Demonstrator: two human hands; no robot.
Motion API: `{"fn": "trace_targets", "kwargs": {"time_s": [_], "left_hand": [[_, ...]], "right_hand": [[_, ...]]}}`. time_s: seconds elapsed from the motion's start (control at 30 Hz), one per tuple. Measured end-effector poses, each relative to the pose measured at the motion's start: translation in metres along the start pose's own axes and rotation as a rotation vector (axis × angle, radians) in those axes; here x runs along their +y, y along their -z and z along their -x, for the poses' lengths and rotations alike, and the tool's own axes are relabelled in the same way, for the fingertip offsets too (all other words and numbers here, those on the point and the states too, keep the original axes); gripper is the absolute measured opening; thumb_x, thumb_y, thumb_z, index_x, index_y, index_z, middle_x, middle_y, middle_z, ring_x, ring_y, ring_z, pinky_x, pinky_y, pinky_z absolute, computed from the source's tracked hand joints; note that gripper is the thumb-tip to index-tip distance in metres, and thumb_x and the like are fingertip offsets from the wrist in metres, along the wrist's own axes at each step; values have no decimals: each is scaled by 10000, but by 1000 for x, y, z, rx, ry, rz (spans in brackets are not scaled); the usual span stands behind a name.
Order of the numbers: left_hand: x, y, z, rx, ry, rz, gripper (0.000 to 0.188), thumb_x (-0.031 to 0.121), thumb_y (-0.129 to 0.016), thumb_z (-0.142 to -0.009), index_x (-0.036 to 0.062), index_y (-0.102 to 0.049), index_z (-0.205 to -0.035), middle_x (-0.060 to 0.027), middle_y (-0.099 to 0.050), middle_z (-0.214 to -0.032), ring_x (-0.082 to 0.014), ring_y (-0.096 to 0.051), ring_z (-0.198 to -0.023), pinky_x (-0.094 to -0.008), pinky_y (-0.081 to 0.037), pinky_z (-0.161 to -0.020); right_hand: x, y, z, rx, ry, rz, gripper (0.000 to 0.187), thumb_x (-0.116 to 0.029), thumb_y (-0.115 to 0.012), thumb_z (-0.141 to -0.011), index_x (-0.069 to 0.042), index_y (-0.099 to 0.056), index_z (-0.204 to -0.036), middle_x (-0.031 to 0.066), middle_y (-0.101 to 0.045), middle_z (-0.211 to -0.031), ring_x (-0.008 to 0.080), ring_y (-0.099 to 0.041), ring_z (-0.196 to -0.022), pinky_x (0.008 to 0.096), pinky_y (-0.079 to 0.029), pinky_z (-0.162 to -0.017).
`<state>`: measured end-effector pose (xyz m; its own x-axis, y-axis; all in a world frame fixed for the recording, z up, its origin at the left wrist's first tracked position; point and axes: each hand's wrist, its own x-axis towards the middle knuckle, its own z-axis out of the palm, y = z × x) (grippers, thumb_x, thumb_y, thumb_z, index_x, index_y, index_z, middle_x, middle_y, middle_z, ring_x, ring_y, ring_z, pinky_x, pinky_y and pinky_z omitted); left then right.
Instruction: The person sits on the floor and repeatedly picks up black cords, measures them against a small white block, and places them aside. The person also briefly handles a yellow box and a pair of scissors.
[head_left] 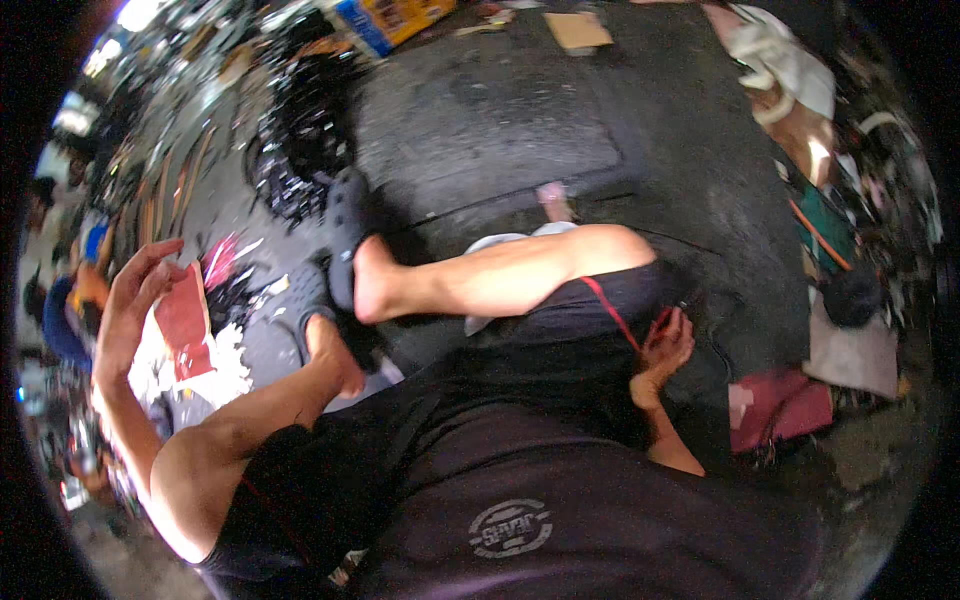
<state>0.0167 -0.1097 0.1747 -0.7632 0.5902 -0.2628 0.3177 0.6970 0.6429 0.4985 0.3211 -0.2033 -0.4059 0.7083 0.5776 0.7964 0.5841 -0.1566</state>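
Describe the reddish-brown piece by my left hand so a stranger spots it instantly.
From the grey clogs, look left to the left hand. The reddish-brown piece is just beside it: one flat sheet, unlike the ragged white heap behind.

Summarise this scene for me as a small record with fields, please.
Left side: left hand beside a reddish sheet; contact unclear
Right side: right hand, fingers curled, near a red strip along the dark shorts; whether it holds anything is unclear
Footwear: dark clogs
Floor ahead: heap of black strips, flat tan piece
Floor at right: maroon piece
Image quality: blurred in places
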Motion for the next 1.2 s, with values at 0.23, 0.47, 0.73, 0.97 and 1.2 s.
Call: {"fn": "trace_targets", "kwargs": {"time_s": [0.23,0.47,0.73,0.97,1.2], "left_hand": [[71,0,-118,-145,-194,-316,352,202,-600,-979,42,-592,-1293,-32,-611,-1072,-129,-579,-978,-282,-437,-920],[155,-21,-162,-194,-191,-526,357,160,-634,-919,50,-625,-1258,-52,-639,-952,-155,-590,-912,-304,-452,-879],[166,-70,-202,-387,-370,-547,382,108,-656,-840,17,-645,-1211,-121,-719,-933,-248,-678,-908,-362,-499,-862],[101,-96,-270,-673,-271,-389,317,159,-645,-933,3,-633,-1209,-73,-699,-1003,-145,-638,-910,-317,-514,-820],[40,-112,-316,-611,-277,-409,338,178,-664,-903,13,-638,-1197,-147,-719,-927,-197,-686,-837,-325,-541,-764]], "right_hand": [[4,25,-12,-116,-282,-202,420,-239,-518,-1006,-64,-508,-1387,186,-522,-1362,383,-473,-1271,508,-330,-1093],[26,15,-10,-106,-321,192,433,-256,-545,-982,-47,-531,-1361,208,-483,-1395,416,-452,-1279,575,-292,-1121],[41,4,-4,-55,-245,227,502,-296,-626,-919,-82,-538,-1365,188,-492,-1394,407,-474,-1263,579,-332,-1097],[27,19,-13,-152,-399,136,515,-249,-606,-931,-143,-479,-1419,155,-445,-1441,400,-391,-1340,523,-282,-1149],[28,17,-9,-184,-467,185,533,-232,-631,-904,-157,-490,-1412,149,-455,-1439,396,-387,-1351,514,-287,-1158]]}}
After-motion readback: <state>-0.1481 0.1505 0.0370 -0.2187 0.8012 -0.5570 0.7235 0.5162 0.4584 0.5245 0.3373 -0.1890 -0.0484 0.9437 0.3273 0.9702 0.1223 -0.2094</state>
